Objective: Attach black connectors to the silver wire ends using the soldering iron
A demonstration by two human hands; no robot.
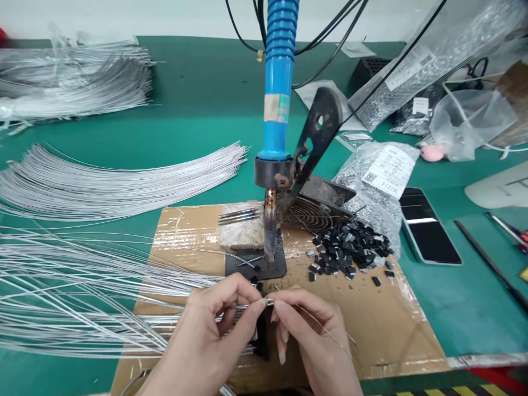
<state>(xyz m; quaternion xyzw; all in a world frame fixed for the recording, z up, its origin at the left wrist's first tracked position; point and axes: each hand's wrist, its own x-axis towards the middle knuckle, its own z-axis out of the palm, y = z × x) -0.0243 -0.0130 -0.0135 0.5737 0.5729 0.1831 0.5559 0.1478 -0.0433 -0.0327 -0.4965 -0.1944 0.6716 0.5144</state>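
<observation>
My left hand (206,335) and right hand (317,341) pinch one wire (269,300) before the soldering iron (277,110); many black chips (350,247) lie unused.

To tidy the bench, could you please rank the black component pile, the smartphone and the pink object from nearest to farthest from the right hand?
From the right hand, pinching a wire:
1. Black component pile, ahead on the cardboard.
2. Smartphone, farther right.
3. Pink object, back right.
</observation>
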